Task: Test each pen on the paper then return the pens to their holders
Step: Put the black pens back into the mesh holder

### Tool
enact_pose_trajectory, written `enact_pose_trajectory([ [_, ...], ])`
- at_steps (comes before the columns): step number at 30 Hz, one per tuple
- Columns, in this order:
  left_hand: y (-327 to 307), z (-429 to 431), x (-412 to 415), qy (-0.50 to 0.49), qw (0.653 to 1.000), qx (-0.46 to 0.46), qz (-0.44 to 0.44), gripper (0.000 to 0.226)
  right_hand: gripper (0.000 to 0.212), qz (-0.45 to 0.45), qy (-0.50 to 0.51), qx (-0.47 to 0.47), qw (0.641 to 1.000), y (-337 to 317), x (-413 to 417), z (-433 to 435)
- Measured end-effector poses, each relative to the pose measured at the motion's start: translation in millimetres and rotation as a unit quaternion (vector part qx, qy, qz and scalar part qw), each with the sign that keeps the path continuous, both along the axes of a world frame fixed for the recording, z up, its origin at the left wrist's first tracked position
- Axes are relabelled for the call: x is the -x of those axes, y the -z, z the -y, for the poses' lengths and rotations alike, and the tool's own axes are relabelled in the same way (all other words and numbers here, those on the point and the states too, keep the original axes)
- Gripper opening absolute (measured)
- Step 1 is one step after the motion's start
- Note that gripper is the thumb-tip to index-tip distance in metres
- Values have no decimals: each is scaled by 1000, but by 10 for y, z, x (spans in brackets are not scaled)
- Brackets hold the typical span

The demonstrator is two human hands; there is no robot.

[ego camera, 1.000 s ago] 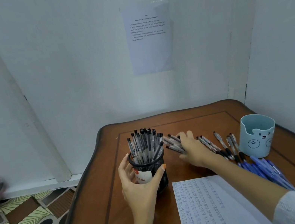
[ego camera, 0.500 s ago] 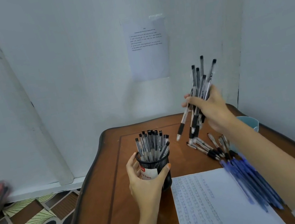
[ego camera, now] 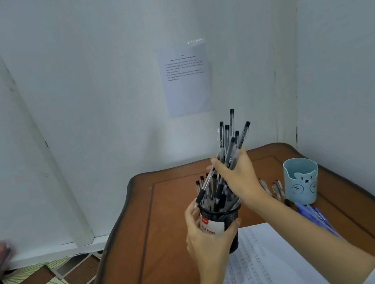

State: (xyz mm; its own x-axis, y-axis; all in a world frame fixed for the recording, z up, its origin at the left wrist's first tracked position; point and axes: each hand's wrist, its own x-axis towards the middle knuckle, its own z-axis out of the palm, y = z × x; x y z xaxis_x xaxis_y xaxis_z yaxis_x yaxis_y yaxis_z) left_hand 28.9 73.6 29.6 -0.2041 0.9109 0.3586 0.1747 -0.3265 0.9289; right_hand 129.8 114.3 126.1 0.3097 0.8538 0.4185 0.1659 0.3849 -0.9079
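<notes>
Steadying hand: our left hand [ego camera: 205, 236] wraps the black mesh holder [ego camera: 231, 218] on the table [ego camera: 164, 246].
Right hand [ego camera: 237, 175]: fingers clenched round black pens [ego camera: 229, 142], tips at the rim.
Holder mouth: we'd align tips, then loosen gradually.

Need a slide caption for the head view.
Right hand holds black pens at the mesh holder gripped by the left hand.

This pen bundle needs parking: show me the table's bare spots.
Bare wood: left of the black mesh holder out to the table edge, and behind it toward the wall. Crowded: right side, where blue pens lie beside the bear cup and the written paper.
</notes>
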Motion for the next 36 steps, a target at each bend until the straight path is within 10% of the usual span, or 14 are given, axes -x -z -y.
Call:
enact_pose_trajectory([
  [7,35,20,25,0,1000,-8,-5,88,27,-93,21,-4,995,-16,-124,23],
  [24,77,15,5,19,1000,-14,18,87,93,41,-9,-47,998,178,-54,17],
  [36,77,22,19,24,999,-17,24,88,90,39,-17,-21,999,200,-14,-43],
])
